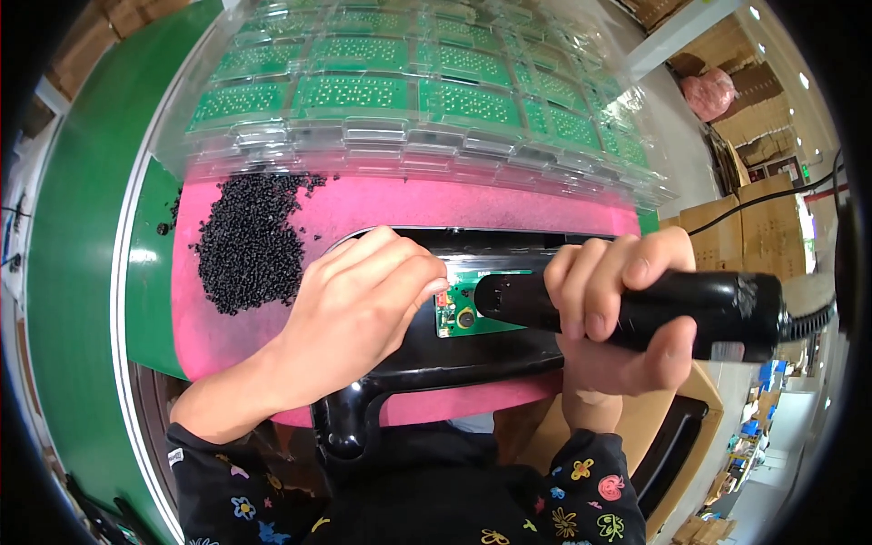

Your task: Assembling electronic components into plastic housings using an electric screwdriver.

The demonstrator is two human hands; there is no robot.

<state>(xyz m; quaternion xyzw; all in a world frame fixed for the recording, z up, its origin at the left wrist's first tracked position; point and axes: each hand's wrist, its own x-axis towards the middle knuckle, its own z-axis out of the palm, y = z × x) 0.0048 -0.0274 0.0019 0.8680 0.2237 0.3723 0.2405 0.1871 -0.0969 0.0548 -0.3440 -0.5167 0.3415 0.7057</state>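
Note:
A black plastic housing (481,363) lies in front of me on a pink mat (381,195), a green circuit board (453,325) set in its middle. My left hand (359,304) reaches over the housing, its fingers closed together at the board's upper left corner; anything between the fingertips is hidden. Wrapped in my right hand (581,291) is a black electric screwdriver (718,309), held sideways with its nose over the board. The screwdriver covers the board's right part, and its bit cannot be seen. To the left is a heap of small black screws (250,245).
Clear plastic trays (363,132) of green circuit boards are stacked behind the mat. A coiled cord (813,320) leaves the screwdriver at the right. An open cardboard box (695,386) stands low right, below the table edge. The green table (64,300) extends left.

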